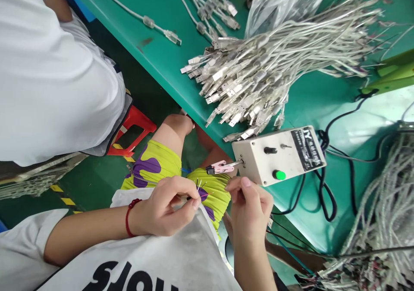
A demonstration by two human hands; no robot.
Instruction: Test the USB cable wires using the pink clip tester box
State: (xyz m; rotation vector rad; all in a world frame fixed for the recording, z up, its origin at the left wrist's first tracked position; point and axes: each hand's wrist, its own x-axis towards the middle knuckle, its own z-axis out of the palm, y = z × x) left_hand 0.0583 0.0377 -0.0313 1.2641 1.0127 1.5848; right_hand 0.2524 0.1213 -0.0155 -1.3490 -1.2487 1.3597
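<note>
My left hand [170, 205], with a red bead bracelet [130, 217] at the wrist, is closed in a pinch on a cable end with several thin bare-tipped wires [201, 185] fanning out past the fingertips. To its right, my right hand [248, 202] is raised with its fingers curled in and the thumb against them; whether anything small is between them cannot be seen. Just above that hand stands a white machine box [258, 161] with a green button [279, 175]. A pink clip [224, 167] sits on the shaft at the box's left end.
A large pile of USB cables [291, 58] lies on the green table [181, 77], near a clear plastic bag [284, 2]. Black cords [330, 196] run behind the box. Another cable bundle [381, 222] is at lower right. A person in white [54, 79] sits at left, beside a red stool [136, 125].
</note>
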